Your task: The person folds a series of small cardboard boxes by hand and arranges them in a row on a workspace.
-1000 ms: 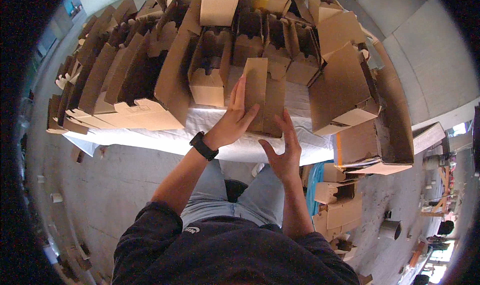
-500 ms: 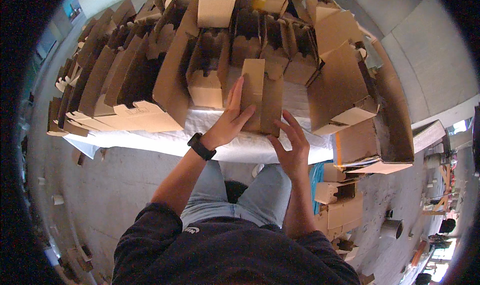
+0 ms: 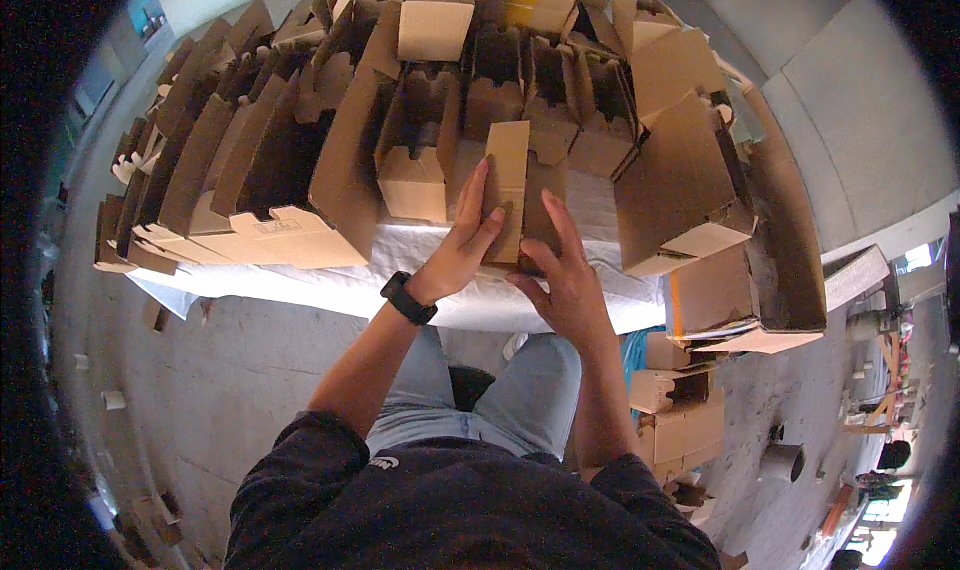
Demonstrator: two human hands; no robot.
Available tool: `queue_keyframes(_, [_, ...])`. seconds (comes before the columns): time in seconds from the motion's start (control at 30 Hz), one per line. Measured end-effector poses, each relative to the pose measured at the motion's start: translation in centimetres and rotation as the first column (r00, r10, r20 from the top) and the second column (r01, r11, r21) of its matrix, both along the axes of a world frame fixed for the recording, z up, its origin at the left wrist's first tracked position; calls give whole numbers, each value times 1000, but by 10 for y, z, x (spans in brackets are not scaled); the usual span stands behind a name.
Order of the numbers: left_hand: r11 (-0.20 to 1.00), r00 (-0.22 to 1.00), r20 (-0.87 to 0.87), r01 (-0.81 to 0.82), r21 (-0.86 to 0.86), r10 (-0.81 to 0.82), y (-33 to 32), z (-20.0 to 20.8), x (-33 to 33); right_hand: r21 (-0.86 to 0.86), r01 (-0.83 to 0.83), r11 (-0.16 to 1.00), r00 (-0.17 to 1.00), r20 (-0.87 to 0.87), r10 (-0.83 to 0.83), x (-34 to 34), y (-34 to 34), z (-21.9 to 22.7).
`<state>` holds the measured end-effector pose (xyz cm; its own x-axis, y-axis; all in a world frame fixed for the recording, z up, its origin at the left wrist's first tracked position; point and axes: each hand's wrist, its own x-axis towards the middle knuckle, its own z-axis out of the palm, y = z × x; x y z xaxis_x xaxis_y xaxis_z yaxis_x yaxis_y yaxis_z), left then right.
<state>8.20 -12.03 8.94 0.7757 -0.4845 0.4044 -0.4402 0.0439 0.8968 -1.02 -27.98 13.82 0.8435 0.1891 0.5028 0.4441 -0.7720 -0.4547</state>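
A narrow brown cardboard box [image 3: 509,160] stands on the white-covered table in front of me, its pale panel beside a darker one. My left hand [image 3: 462,242], with a black watch on its wrist, lies along the box's left side, fingers stretched upward and thumb across the front. At the near right corner, my right hand [image 3: 568,275] has its thumb and bent fingers around the lower edge, with the index finger reaching over the darker panel. The right fingers hide part of that panel.
Several open cardboard boxes [image 3: 415,182] are packed in rows behind and to the left on the white cloth [image 3: 470,295]. Larger boxes [image 3: 670,180] stand to the right. More cartons [image 3: 685,430] are stacked on the floor below, beside a blue sheet [image 3: 635,355].
My right hand has shifted left and slightly up, from the box's right edge onto its front corner. The left hand keeps its place against the side.
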Motion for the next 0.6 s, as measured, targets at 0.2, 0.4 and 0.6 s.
queue_keyframes(0.2, [1000,1000,28,4,11,-5,2,3,0,12,35,999,999,-35,-35,-1,1,-3])
queue_keyframes(0.4, [999,998,66,-2,40,-1,4,6,0,-41,86,995,993,81,-82,3,2,-16])
queue_keyframes(0.6, [994,992,118,-64,84,54,-1,6,-2,72,141,987,982,119,-149,3,6,-29])
